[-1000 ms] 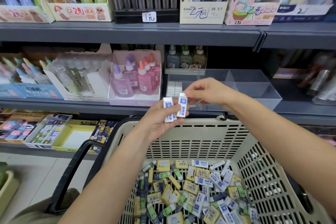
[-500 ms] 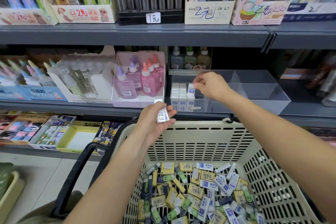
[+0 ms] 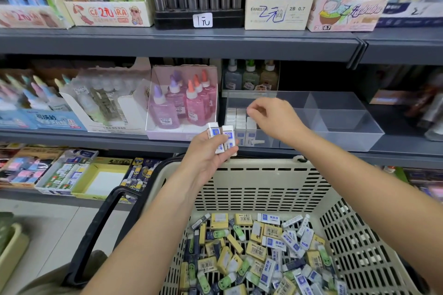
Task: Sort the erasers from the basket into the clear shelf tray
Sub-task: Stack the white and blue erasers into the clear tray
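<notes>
A beige plastic basket [image 3: 263,165] in front of me holds several loose erasers [image 3: 263,246] in white-blue, yellow and green wrappers. My left hand [image 3: 208,158] is raised over the basket's far rim and grips two white-blue erasers [image 3: 221,137] upright. On the middle shelf sits the clear shelf tray [image 3: 347,127], with several white-blue erasers in the tray [image 3: 242,124] standing in rows in its left compartment. My right hand [image 3: 275,117] hovers just above those rows, its fingers loosely curled with nothing visible in them.
The tray's right compartments hold nothing. A box of pink glue bottles [image 3: 182,105] stands directly left of the tray, small bottles [image 3: 250,76] behind it. The shelf above [image 3: 179,43] hangs low over the tray. The basket's black handle [image 3: 100,235] lies at lower left.
My right hand took an eraser from my left hand, set it among the rows in the tray, and has now lifted off empty. My left hand stayed over the basket rim.
</notes>
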The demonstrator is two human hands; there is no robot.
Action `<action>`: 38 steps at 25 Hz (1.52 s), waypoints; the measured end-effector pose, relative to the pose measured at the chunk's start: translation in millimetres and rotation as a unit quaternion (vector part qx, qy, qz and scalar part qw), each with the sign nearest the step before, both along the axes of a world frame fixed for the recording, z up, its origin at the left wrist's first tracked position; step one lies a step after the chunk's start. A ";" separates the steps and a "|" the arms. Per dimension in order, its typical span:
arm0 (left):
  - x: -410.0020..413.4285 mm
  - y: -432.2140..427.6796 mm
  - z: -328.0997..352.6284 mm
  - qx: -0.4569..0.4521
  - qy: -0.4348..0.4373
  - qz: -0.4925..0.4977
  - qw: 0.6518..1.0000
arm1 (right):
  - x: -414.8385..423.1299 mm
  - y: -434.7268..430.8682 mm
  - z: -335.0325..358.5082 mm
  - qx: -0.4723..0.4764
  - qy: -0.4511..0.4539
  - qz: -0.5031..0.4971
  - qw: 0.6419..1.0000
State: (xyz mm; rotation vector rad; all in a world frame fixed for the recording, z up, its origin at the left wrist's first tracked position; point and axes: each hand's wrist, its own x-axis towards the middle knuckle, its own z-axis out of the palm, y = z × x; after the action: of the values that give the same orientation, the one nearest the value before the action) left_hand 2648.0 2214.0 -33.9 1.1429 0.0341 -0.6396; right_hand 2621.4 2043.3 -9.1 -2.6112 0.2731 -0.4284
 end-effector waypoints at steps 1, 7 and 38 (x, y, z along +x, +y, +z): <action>-0.2 -2.1 -0.5 0.001 -0.005 -0.003 1.000 | -6.7 5.9 3.9 0.049 -0.002 0.034 0.998; -6.3 -11.8 -5.1 0.006 -0.024 -0.016 1.000 | -25.8 8.8 5.4 0.141 0.055 0.083 0.985; 11.6 -15.0 -3.7 -0.080 0.017 0.005 0.997 | 3.5 -13.0 -15.8 -0.031 -0.066 0.031 0.997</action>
State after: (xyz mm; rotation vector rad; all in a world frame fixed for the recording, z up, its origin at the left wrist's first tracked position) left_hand 2659.7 2199.0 -37.6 0.9769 0.0184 -0.6413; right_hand 2624.8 2030.2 -24.9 -2.6292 0.1371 -0.5923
